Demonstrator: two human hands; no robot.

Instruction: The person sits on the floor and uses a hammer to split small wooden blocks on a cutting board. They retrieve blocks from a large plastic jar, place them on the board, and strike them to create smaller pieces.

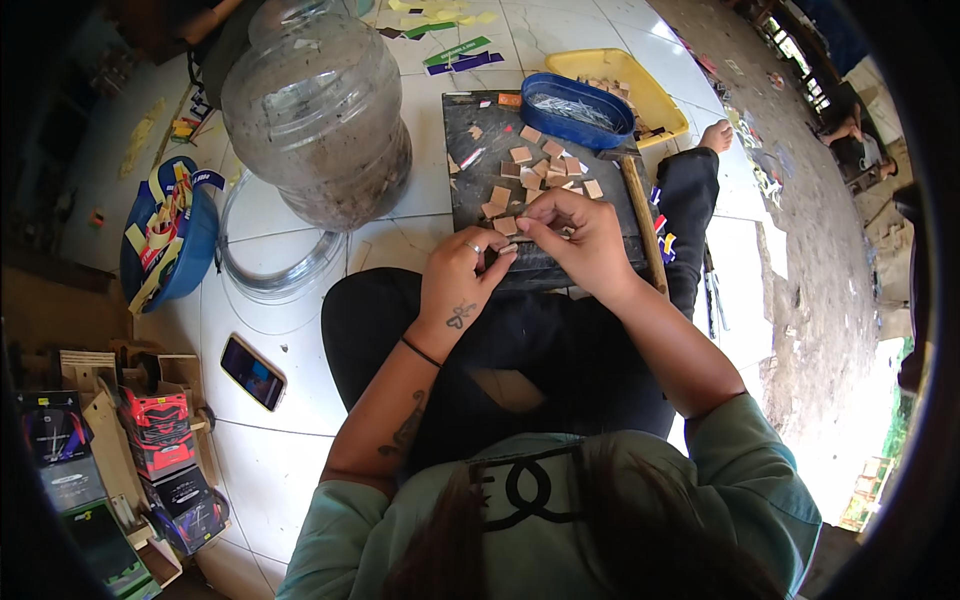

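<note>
Both of my hands work over a dark square board in front of my crossed legs. My left hand, with a ring on one finger, pinches a small wooden piece between thumb and fingertips. Close beside it, my right hand has thumb and forefinger pressed together at the edge of a small tan square. Whether that square rests on the board or is gripped, I cannot tell. Several loose tan squares lie scattered beyond my fingers. A hammer with a wooden handle lies along the board's right side.
A blue oval tub of thin metal pieces stands at the board's far edge, beside a yellow tray. Leftward are a big clear plastic jug, a wire coil, a blue basin of paper strips, a phone and toy trucks.
</note>
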